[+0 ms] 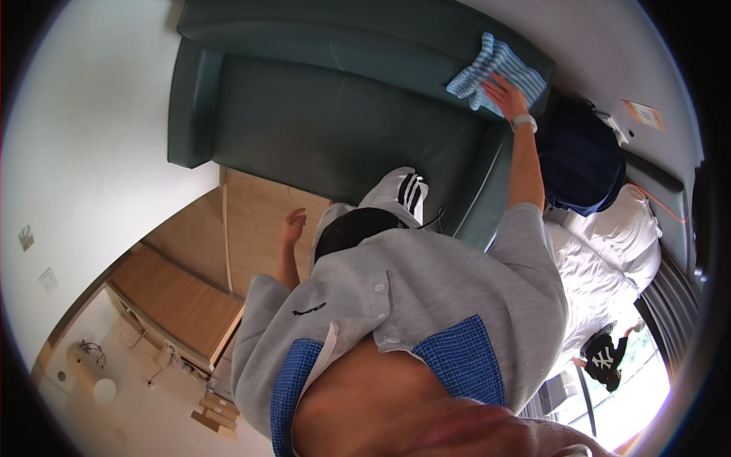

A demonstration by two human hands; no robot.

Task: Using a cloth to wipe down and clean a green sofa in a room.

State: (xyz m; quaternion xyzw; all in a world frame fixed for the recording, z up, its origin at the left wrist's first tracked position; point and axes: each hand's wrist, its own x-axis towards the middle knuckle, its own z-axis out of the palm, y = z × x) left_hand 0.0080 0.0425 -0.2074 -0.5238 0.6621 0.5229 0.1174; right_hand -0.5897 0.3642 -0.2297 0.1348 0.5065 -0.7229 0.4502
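A blue-and-white striped cloth lies spread and partly rumpled on the right end of the backrest of a dark green sofa. My right hand, with a pale band at its wrist, rests on the cloth with its fingers stretched out; no grip on the fabric shows. Over the wood-look floor at the left hangs my left hand, its fingers loosely bent and holding nothing. One knee, in light trousers with dark stripes, is at the front of the sofa seat.
A dark blue round-topped object stands beside the sofa's right end. Rumpled white bedding lies behind it. Another person in a black top is near the bright window. A wooden cabinet stands at the lower left, and a white wall borders the left.
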